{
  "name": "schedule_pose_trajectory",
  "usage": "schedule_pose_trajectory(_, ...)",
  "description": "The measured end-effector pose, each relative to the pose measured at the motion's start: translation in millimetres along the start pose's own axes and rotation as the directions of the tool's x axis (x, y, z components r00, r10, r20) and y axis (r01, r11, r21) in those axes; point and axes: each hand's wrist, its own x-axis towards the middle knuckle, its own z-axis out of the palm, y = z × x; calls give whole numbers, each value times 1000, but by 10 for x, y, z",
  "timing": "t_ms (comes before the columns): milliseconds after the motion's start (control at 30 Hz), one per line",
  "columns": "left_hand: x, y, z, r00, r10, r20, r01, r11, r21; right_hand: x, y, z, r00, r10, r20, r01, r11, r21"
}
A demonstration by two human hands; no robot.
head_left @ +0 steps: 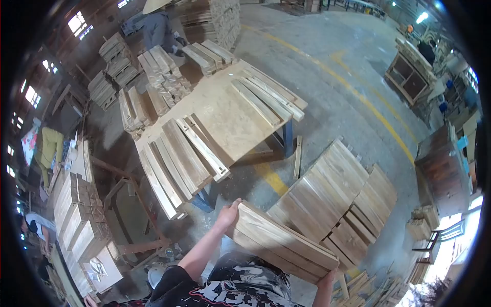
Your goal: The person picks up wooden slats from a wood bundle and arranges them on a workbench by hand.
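Observation:
My left hand (pixel 228 216) is closed round the left end of a bundle of wooden boards (pixel 279 239), held in front of my body. At the other end, low on the right, my right hand (pixel 326 281) grips the same boards; its fingers are partly hidden. The boards lie side by side, slanting down to the right. Beyond them stands a workbench (pixel 220 115) with a pale top. Several long wooden slats (pixel 176 158) rest along its near left part, and more slats (pixel 266 100) lie on its right side.
Right of the held boards is a low stack of wooden panels (pixel 327 184). Piled boards (pixel 158 71) line the bench's far side, near a person in a hat (pixel 156 28). At left stand stacked wood pieces (pixel 79 215). Scrap wood (pixel 365 286) covers the floor at lower right.

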Motion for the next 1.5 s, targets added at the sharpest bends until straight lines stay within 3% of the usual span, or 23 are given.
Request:
schedule_pose_trajectory(167,162,203,-927,989,79,-122,-82,996,-17,302,321,724,997,32,74,-29,999,-38)
schedule_pose_trajectory(200,555,-22,-1113,969,184,-164,-191,981,-30,251,354,1110,994,47,101,-42,998,-51)
schedule_pose_trajectory(233,351,357,-1443,998,6,-55,-7,1000,-19,131,379,1554,990,63,124,-56,996,-65)
schedule_pose_trajectory(300,814,325,-1976,997,-49,-65,47,998,-28,83,639,2181,987,106,119,-97,992,-76)
schedule_pose_trajectory(367,1328,371,-2548,987,-33,-156,62,981,184,228,1007,2676,986,156,67,-150,986,-77)
schedule_pose_trajectory(433,1770,538,-3147,991,-18,-132,62,940,336,205,1319,3318,959,236,156,-231,972,-48)
schedule_pose_trajectory(533,2539,616,-3899,974,159,-164,-62,875,480,109,1813,4094,951,255,173,-242,966,-89)
schedule_pose_trajectory(600,2827,825,-4212,968,210,-140,-127,884,449,143,2254,4266,935,295,194,-281,955,-98)
schedule_pose_trajectory(633,2744,1106,-4314,975,195,-108,-147,926,347,145,2270,4361,930,313,195,-283,944,-167)
schedule_pose_trajectory(700,3020,1219,-4595,932,309,-191,-250,927,280,118,2274,4592,917,348,197,-280,910,-305)
schedule_pose_trajectory(733,3085,1187,-4686,904,358,-233,-301,920,250,119,2200,4683,941,278,191,-153,856,-493)
schedule_pose_trajectory(767,3001,1115,-4671,801,454,-390,-355,885,302,115,2087,4767,957,208,203,-23,750,-661)
schedule_pose_trajectory(833,2611,917,-4459,477,595,-647,-419,801,428,173,1826,4836,959,136,247,48,783,-620)
schedule_pose_trajectory(900,2373,427,-4093,417,540,-731,-239,841,485,288,1631,4855,947,82,312,133,781,-610)
schedule_pose_trajectory(967,2344,-229,-3651,479,513,-713,-137,846,516,411,1499,4916,950,48,308,164,764,-624)
schedule_pose_trajectory(1033,2195,-555,-3229,598,420,-682,-226,905,360,548,1442,4972,942,33,333,197,750,-632)
schedule_pose_trajectory(1100,2002,-577,-2969,605,392,-693,-225,919,324,738,1430,5103,918,33,396,241,745,-622)
schedule_pose_trajectory(1133,1928,-541,-2893,584,369,-723,-266,928,260,602,1321,5377,907,18,420,300,672,-677)
schedule_pose_trajectory(1233,1690,-308,-2811,549,356,-756,-229,934,274,860,1204,5614,854,50,517,377,625,-683)
schedule_pose_trajectory(1267,1604,-148,-2800,486,405,-774,-236,914,329,931,1135,5682,822,37,568,429,615,-662)
schedule_pose_trajectory(1367,1462,274,-2722,616,424,-664,-296,906,303,1312,914,5866,804,44,593,464,578,-672)
schedule_pose_trajectory(1400,1517,361,-2642,606,441,-662,-267,897,353,1509,835,5901,801,43,597,461,592,-661)
schedule_pose_trajectory(1500,1489,767,-2332,721,260,-643,-118,960,256,2079,552,6129,778,49,626,493,568,-659)
